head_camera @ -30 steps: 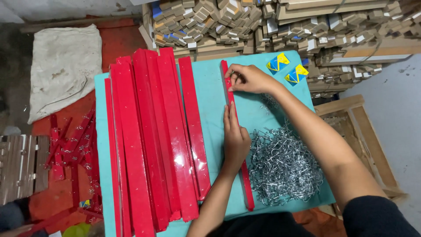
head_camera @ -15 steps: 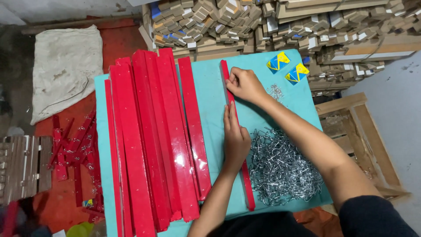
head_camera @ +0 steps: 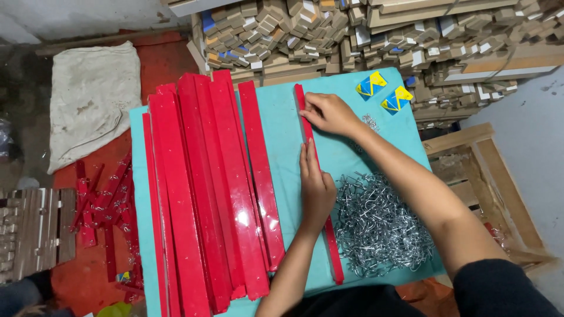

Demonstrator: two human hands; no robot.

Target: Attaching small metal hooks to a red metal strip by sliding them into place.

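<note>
Pressing glossy red strip (head_camera: 333, 249) flat: left hand (head_camera: 317, 188), right hand (head_camera: 329, 113).

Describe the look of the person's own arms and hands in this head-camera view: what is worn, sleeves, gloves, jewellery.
Both hands are bare, with no gloves. No ring, watch or bracelet shows on the left hand or the right hand. Both forearms are uncovered. The right arm ends in a short dark sleeve near the shoulder at the bottom edge. Dark clothing also shows at the bottom middle of the picture.
</note>
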